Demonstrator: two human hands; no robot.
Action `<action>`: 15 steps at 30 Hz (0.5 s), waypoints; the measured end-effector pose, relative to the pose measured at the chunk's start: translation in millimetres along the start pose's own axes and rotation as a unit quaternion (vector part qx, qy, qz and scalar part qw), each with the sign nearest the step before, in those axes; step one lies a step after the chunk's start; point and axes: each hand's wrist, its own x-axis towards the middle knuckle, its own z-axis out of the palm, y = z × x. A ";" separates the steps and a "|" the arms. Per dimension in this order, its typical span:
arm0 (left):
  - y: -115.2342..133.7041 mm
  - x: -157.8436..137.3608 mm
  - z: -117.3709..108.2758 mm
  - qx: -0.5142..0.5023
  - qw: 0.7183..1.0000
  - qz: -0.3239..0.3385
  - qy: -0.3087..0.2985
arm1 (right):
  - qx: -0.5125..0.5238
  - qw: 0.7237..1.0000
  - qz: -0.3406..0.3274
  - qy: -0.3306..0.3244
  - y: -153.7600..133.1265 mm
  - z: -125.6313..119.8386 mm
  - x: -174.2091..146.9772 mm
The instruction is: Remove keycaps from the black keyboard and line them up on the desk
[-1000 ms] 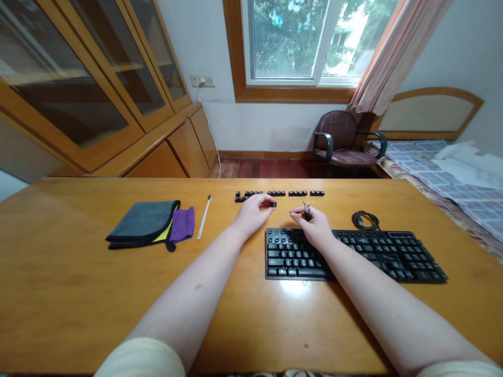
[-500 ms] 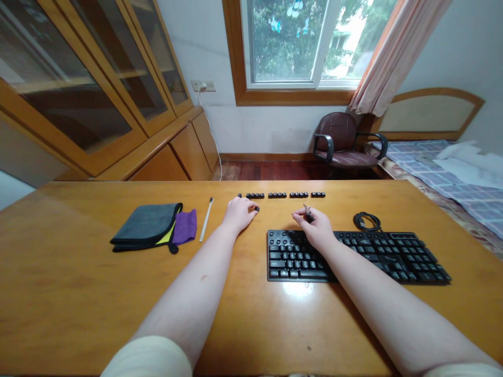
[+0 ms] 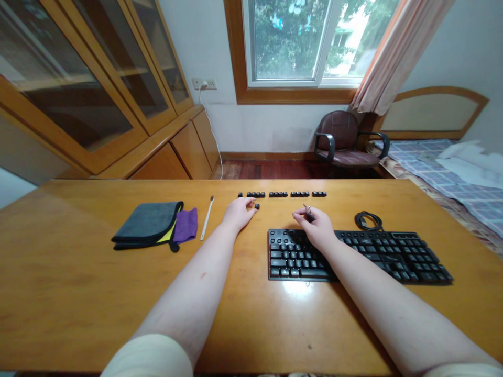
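My left hand (image 3: 238,213) rests on the table with thumb and fingers apart. A single black keycap (image 3: 257,206) lies on the wood right beside its fingertips. My right hand (image 3: 319,228) is closed around a small dark tool with thin metal prongs, which looks like a keycap puller (image 3: 309,214). That hand hovers over the upper left part of a black keyboard (image 3: 298,273), where keys along the top rows are bare of caps. Short rows of removed keycaps (image 3: 278,194) line up near the far table edge.
Left of my arm lie a white-handled toothbrush (image 3: 206,220), a purple cloth (image 3: 186,225) and a folded grey cloth (image 3: 147,222). A coiled black cable (image 3: 368,221) sits behind the keyboard. Beyond the wooden table (image 3: 78,293) stands an office chair (image 3: 341,136).
My left fingers have loosened from the keycap, which now lies on the table beside them. My right hand stays almost still with the tool. The camera view has shifted slightly.
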 end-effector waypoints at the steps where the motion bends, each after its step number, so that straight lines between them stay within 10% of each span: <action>1: 1.6 -1.1 -1.3 0.007 1.000 0.002 0.002 | 0.001 1.000 0.001 0.000 -0.3 0.0 -0.1; 15: 2.0 -1.4 1.8 0.092 0.996 -0.017 -0.002 | -0.004 1.000 0.003 -0.002 -2.6 -0.8 0.8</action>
